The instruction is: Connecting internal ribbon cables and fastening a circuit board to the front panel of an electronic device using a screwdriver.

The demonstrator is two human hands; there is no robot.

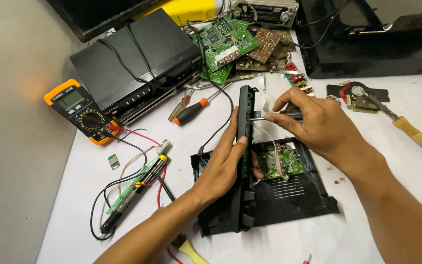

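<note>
Two bare forearms, no sleeves in view, left hand (225, 164) and right hand (318, 124) ungloved, no rings, no watch, nails short.

The multimeter (80, 110) lies left of the open casing (269, 195), circuit boards (235, 44) behind.

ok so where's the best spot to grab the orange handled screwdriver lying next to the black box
Take the orange-handled screwdriver by its orange and black grip, coming from above. It lies flat on the white sheet, grip end nearer the person and shaft pointing up toward the circuit boards. The grip is the thickest part, with free room on both sides; a smaller red-handled screwdriver lies just to its left.
</note>
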